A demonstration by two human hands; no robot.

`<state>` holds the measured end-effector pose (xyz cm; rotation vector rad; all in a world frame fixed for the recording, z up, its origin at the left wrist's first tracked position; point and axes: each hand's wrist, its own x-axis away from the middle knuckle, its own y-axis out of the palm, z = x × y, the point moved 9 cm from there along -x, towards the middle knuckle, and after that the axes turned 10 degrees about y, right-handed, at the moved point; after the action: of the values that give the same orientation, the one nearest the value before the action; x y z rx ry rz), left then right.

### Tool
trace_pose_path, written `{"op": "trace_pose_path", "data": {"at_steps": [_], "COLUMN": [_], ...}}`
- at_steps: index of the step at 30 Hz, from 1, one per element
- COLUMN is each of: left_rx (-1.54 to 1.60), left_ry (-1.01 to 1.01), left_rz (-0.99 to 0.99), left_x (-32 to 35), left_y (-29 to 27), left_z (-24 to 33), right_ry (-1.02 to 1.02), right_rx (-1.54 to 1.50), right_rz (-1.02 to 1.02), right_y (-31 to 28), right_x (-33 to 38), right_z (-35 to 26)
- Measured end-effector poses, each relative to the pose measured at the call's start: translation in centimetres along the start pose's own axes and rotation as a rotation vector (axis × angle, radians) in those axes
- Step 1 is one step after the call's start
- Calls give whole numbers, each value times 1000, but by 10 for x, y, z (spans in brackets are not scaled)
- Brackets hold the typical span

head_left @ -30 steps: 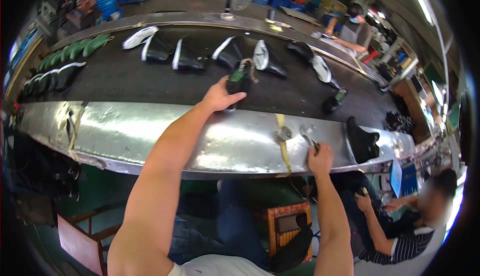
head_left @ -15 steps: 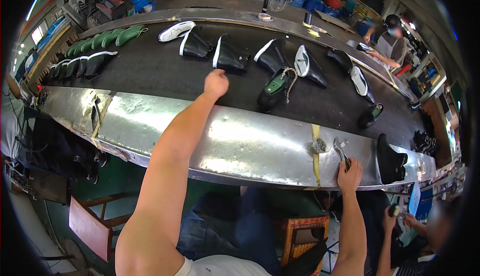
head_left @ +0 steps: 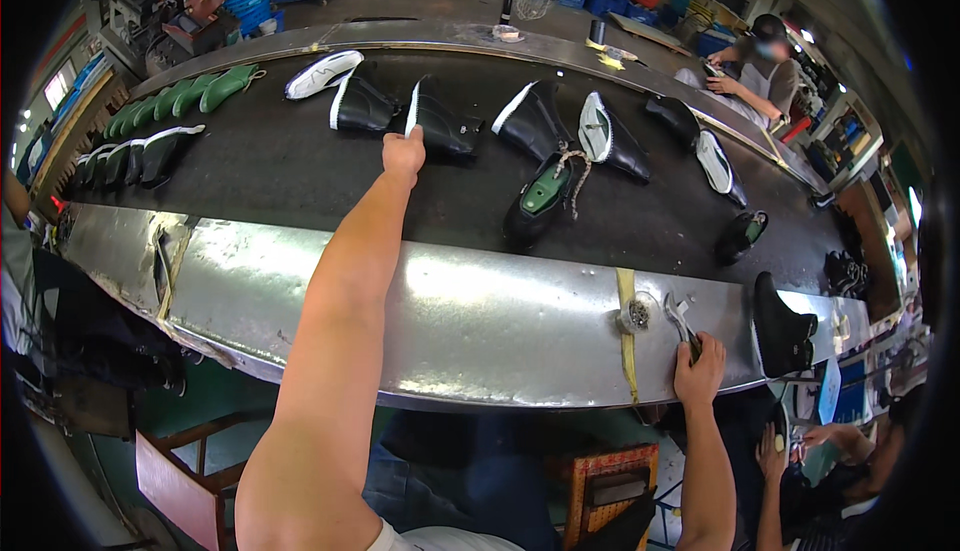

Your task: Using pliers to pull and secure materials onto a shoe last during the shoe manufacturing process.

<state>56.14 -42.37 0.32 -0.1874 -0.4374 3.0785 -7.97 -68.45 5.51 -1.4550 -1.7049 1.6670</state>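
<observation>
My left hand (head_left: 404, 154) reaches far out over the dark belt. Its fingers are closed at the near end of a black boot with a white sole edge (head_left: 445, 123), which lies on its side. On the metal ledge, my right hand (head_left: 700, 373) is wrapped round the handles of a pair of pincers (head_left: 678, 317), jaws pointing away from me. A small round dish of tiny metal bits (head_left: 635, 315) stands left of the pincers. To their right, a black boot (head_left: 783, 331) rests on the ledge.
More black boots (head_left: 528, 119) and a shoe with a green insert and cord (head_left: 540, 196) lie on the belt (head_left: 300, 171). Green lasts (head_left: 230, 87) line its far left. Co-workers sit beyond the belt and at lower right. A chair (head_left: 180, 486) stands lower left.
My view has shifted slightly, moving the scene left. My left hand has come further onto the boot's lower edge. My right hand keeps its hold on the pincers.
</observation>
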Motion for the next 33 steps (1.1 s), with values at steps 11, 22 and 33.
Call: {"op": "trace_pose_path", "data": {"at_steps": [11, 22, 33], "left_rx": [107, -93, -82], "left_ry": [119, 135, 9], "left_rz": [-57, 257, 188], "left_x": [0, -58, -144], "left_y": [1, -70, -84], "left_z": [-17, -16, -50], "right_ry": [-11, -1, -16], "right_rx": [-25, -37, -66], "right_rz": [7, -25, -46], "right_y": [2, 0, 6], "right_x": [-5, -3, -9], "right_z": [-12, -4, -22]}}
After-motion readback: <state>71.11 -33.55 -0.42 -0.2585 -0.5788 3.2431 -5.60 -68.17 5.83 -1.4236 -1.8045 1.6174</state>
